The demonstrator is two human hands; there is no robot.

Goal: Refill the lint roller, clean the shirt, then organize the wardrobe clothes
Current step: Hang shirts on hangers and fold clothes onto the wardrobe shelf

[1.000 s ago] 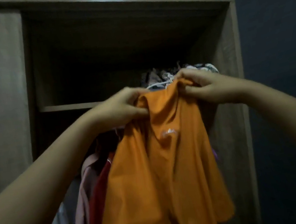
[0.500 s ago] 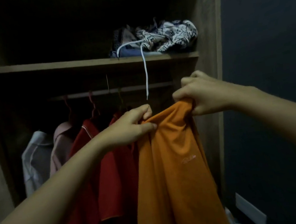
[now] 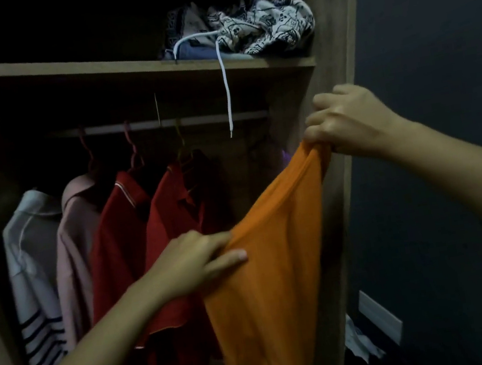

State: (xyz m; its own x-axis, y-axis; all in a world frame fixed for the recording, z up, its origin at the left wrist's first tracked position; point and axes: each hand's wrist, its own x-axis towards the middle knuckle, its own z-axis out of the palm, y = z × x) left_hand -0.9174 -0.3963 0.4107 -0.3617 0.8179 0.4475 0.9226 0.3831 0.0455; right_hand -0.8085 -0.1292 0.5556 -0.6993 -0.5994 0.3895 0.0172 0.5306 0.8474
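Observation:
An orange shirt (image 3: 271, 259) hangs in front of the open wardrobe, held by both hands. My right hand (image 3: 346, 118) pinches its upper edge high up by the wardrobe's right side panel. Lower and to the left, my left hand (image 3: 195, 261) grips the shirt's left edge. On the rail (image 3: 162, 122) inside hang two red shirts (image 3: 135, 235), a pink shirt (image 3: 74, 235) and a white shirt with dark stripes (image 3: 33, 276), all on hangers. No lint roller is in view.
The shelf (image 3: 123, 71) above the rail carries a bundle of patterned clothes (image 3: 260, 26), with a white cord (image 3: 226, 90) dangling from it. A dark wall (image 3: 443, 121) stands to the right, with light items on the floor (image 3: 360, 342) at its foot.
My left hand has dropped down along the orange shirt while my right hand stays high, so the shirt's top edge now slopes. The view has tilted down into the wardrobe.

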